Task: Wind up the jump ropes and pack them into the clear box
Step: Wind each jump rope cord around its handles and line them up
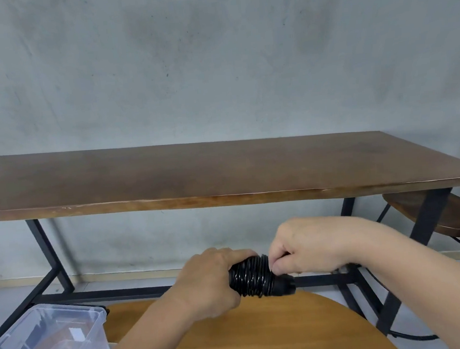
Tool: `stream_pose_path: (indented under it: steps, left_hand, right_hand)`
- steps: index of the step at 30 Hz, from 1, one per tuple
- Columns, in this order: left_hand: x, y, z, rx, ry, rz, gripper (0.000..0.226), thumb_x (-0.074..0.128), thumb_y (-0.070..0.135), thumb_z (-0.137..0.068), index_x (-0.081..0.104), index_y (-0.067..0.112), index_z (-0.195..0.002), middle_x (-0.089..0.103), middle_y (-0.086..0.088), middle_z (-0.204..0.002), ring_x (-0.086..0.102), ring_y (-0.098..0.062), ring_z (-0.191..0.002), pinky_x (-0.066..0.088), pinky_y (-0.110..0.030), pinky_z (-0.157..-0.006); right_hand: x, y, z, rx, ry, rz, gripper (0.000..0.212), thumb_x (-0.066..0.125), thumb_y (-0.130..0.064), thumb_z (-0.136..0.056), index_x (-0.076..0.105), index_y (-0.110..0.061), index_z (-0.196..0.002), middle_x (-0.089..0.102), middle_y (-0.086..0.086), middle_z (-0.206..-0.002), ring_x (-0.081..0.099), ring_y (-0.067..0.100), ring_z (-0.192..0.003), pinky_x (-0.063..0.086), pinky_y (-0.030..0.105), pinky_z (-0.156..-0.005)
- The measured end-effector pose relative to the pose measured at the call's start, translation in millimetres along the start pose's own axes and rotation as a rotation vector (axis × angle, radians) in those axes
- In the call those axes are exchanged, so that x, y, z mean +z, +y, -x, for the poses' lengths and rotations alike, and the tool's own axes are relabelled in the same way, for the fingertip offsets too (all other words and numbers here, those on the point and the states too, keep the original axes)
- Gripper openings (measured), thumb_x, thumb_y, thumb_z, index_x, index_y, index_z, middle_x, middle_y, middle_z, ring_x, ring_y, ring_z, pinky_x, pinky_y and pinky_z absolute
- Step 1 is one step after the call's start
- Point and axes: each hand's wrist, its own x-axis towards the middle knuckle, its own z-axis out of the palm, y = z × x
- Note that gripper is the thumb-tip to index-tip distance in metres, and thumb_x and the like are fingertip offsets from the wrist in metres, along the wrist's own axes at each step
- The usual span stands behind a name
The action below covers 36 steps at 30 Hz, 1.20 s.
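The left hand (pixel 207 283) grips the black jump rope (pixel 256 279) at its left end, fingers curled round the wound bundle. The right hand (pixel 303 247) pinches the cord at the top of the coils near the bundle's right side. The rope is wound tightly round its handles; one black handle end (pixel 285 283) protrudes to the right. The bundle is held in the air above a round wooden stool seat (pixel 279 334). The clear box (pixel 47 346) stands at lower left, lid off, well apart from the rope. A long wooden table (pixel 209 170) stands beyond, against a grey wall (pixel 212 50). A second stool (pixel 446 216) sits under its right end.
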Motion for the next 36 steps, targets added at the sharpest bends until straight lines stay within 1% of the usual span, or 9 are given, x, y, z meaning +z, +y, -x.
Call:
stream_pose_path:
  steps: [6, 9, 18, 21, 24, 27, 31, 34, 36]
  left_hand:
    - [-21.0, 3.9, 5.3, 0.108, -0.162, 0.207, 0.071, 0.065, 0.008, -0.073, 0.053, 0.055, -0.126, 0.062, 0.018, -0.095, 0.054, -0.001, -0.081, 0.04, -0.01, -0.064]
    - [-26.5, 5.6, 9.4, 0.119, -0.303, 0.462, 0.075, 0.062, 0.001, -0.075, 0.055, 0.056, -0.125, 0.06, 0.008, -0.084, 0.048, -0.008, -0.065, 0.038, -0.018, -0.061]
    - [-23.1, -3.1, 9.1, 0.21, -0.496, 0.949, 0.083, 0.052, -0.011, -0.061, 0.056, 0.02, -0.137, 0.065, -0.003, -0.107, 0.06, -0.015, -0.092, 0.044, -0.025, -0.078]
    - [-12.6, -4.4, 8.7, 0.193, -0.429, 1.093, 0.081, 0.059, -0.005, -0.056, 0.058, 0.015, -0.134, 0.066, -0.008, -0.109, 0.061, -0.019, -0.097, 0.045, -0.026, -0.082]
    - [1.2, -3.1, 5.3, 0.135, -0.288, 1.202, 0.079, 0.061, 0.001, -0.053, 0.063, 0.021, -0.129, 0.065, -0.01, -0.108, 0.057, -0.021, -0.098, 0.042, -0.032, -0.083]
    - [10.9, 0.8, 2.3, 0.072, -0.18, 1.255, 0.076, 0.061, 0.002, -0.051, 0.067, 0.023, -0.124, 0.066, -0.006, -0.101, 0.056, -0.017, -0.088, 0.042, -0.029, -0.077]
    - [18.4, 5.2, -0.5, -0.007, -0.059, 1.268, 0.078, 0.064, 0.007, -0.045, 0.067, 0.024, -0.121, 0.063, -0.005, -0.094, 0.05, -0.017, -0.08, 0.037, -0.028, -0.068]
    - [20.1, 11.5, 0.7, -0.067, 0.03, 1.256, 0.078, 0.061, 0.001, -0.048, 0.067, 0.028, -0.121, 0.065, 0.003, -0.084, 0.054, -0.009, -0.071, 0.041, -0.018, -0.061]
    - [22.0, 18.5, 2.2, -0.076, 0.074, 1.233, 0.076, 0.06, -0.001, -0.051, 0.068, 0.033, -0.119, 0.066, 0.006, -0.082, 0.057, -0.004, -0.069, 0.045, -0.015, -0.06]
  right_hand:
    - [-19.0, 16.7, -4.3, -0.132, -0.039, -0.268, 0.012, 0.072, -0.037, -0.086, 0.079, -0.027, -0.089, 0.067, -0.003, -0.073, 0.051, 0.011, -0.064, 0.043, 0.024, -0.062]
    - [-19.1, 27.6, -5.7, -0.17, 0.0, -0.429, 0.015, 0.08, -0.036, -0.078, 0.079, -0.021, -0.081, 0.064, -0.004, -0.066, 0.048, 0.009, -0.059, 0.04, 0.022, -0.058]
    - [8.4, 46.8, -14.4, -0.226, 0.107, -0.889, 0.011, 0.075, -0.033, -0.075, 0.077, -0.022, -0.073, 0.062, 0.001, -0.063, 0.045, 0.01, -0.052, 0.037, 0.017, -0.05]
    - [23.8, 45.6, -21.3, -0.164, 0.193, -1.027, 0.016, 0.076, -0.034, -0.082, 0.078, -0.018, -0.082, 0.056, 0.016, -0.075, 0.044, 0.025, -0.061, 0.03, 0.028, -0.057]
    - [37.5, 45.6, -28.0, -0.172, 0.254, -1.285, 0.027, 0.056, -0.016, -0.096, 0.071, -0.014, -0.074, 0.042, 0.012, -0.069, 0.031, 0.017, -0.055, 0.015, 0.03, -0.055]
    - [45.2, 36.1, -25.9, -0.187, 0.255, -1.568, 0.028, 0.048, -0.011, -0.098, 0.066, -0.008, -0.078, 0.042, 0.007, -0.061, 0.031, 0.012, -0.052, 0.022, 0.018, -0.044]
    - [56.3, 28.5, -26.3, -0.262, 0.289, -1.857, 0.022, 0.054, -0.006, -0.081, 0.06, 0.005, -0.099, 0.048, 0.011, -0.077, 0.045, 0.016, -0.064, 0.032, 0.028, -0.055]
    - [60.6, 24.7, -24.0, -0.278, 0.322, -1.838, 0.028, 0.057, -0.017, -0.08, 0.062, -0.001, -0.103, 0.05, 0.012, -0.088, 0.047, 0.017, -0.075, 0.038, 0.032, -0.066]
    - [61.1, 21.4, -20.0, -0.236, 0.379, -1.576, 0.033, 0.062, -0.033, -0.08, 0.069, -0.011, -0.104, 0.06, 0.002, -0.092, 0.052, 0.011, -0.081, 0.039, 0.03, -0.074]
